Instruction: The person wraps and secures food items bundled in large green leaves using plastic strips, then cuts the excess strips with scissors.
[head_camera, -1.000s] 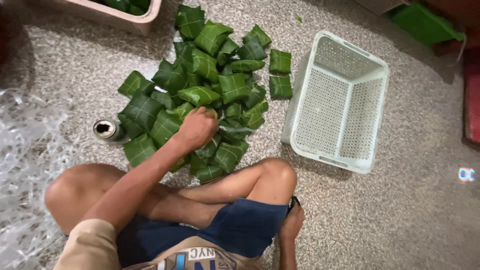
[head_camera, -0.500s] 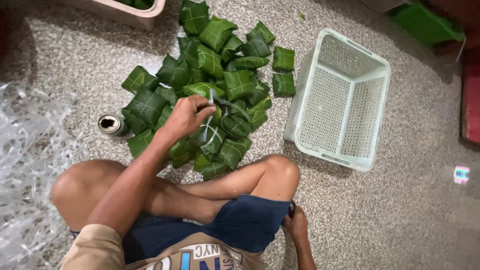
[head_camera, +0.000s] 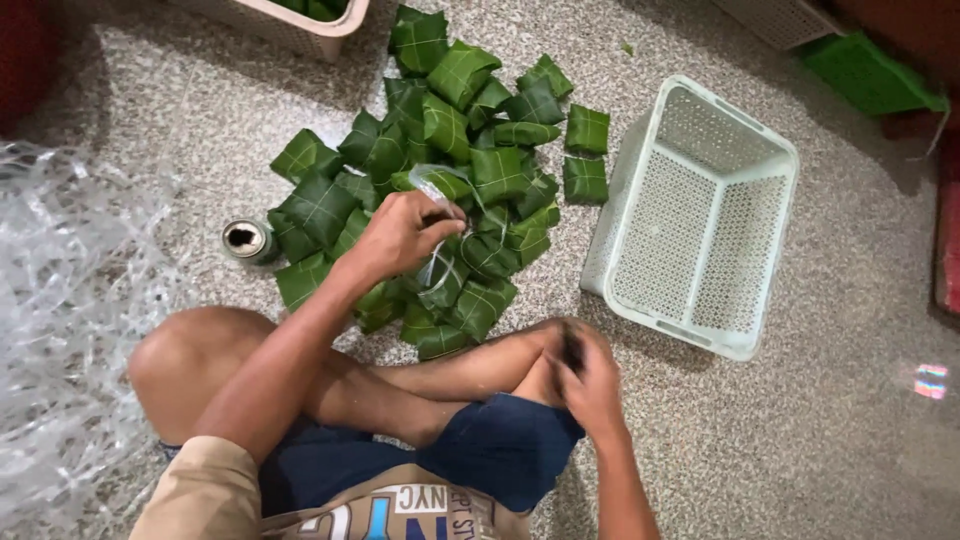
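While left hand (head_camera: 400, 235) amid parcels (head_camera: 470, 160), one tin can (head_camera: 248, 240)

Speckled grey stone floor (head_camera: 800, 420), warm indoor light, dark red edge (head_camera: 948, 250)

We see bare floor (head_camera: 800, 440) open to the right. The white basket (head_camera: 700, 215) and leaf-wrapped parcels (head_camera: 470, 170) block ahead; a can (head_camera: 247, 240) and plastic strips (head_camera: 70, 320) crowd left.
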